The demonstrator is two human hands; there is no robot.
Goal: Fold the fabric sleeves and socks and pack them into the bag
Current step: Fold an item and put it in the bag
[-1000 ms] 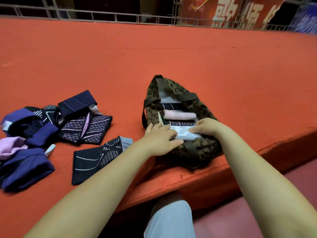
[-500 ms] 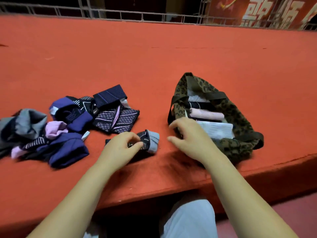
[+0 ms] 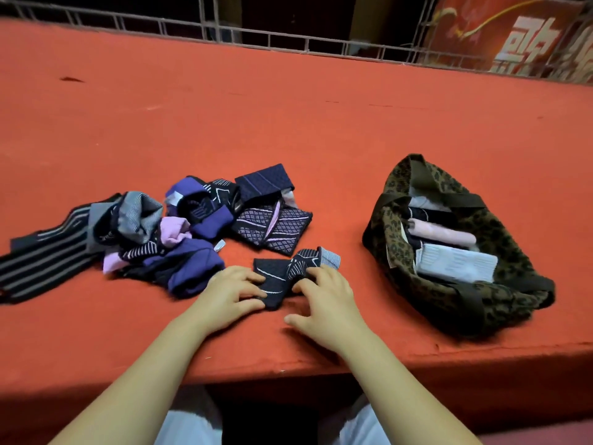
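A dark patterned sock (image 3: 278, 273) with a grey striped cuff lies flat near the table's front edge. My left hand (image 3: 229, 292) pinches its near left corner between thumb and forefinger. My right hand (image 3: 324, 300) presses its fingertips on the sock's right part, thumb spread on the cloth. To the right stands the open leopard-print bag (image 3: 455, 311), holding a pink roll (image 3: 439, 235), a white folded piece (image 3: 455, 264) and darker pieces. A heap of unfolded purple, pink and grey sleeves and socks (image 3: 179, 234) lies to the left.
A diamond-patterned folded piece (image 3: 276, 227) and a navy piece (image 3: 263, 183) lie just behind the sock. A long striped sleeve (image 3: 41, 263) trails off to the far left. The orange-red table (image 3: 321, 130) runs back to a metal railing (image 3: 288, 43).
Both hands have left the bag. The left hand took the dark sock, the right hand came over to it, and the sock now lies spread out under both hands.
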